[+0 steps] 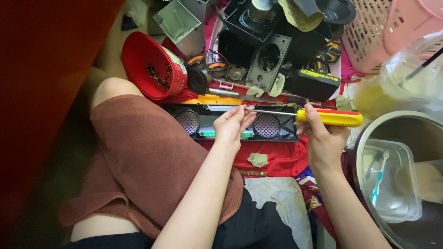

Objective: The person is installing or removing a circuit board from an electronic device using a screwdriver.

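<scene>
A long black speaker panel (203,121) with two round mesh grilles lies across a red cloth in front of my knees. My right hand (323,138) grips the yellow and red handle of a screwdriver (330,117), whose thin metal shaft runs left over the panel. My left hand (233,123) rests on the panel's middle, and its fingertips pinch the shaft near the tip.
A tilted red bowl (150,64) with small dark bits sits at the upper left. Loose speaker drivers (205,69), black housings (267,57) and a cordless drill (318,74) lie behind. A metal pot (369,133) holding a clear plastic box is at right, with a pink basket (374,32) above.
</scene>
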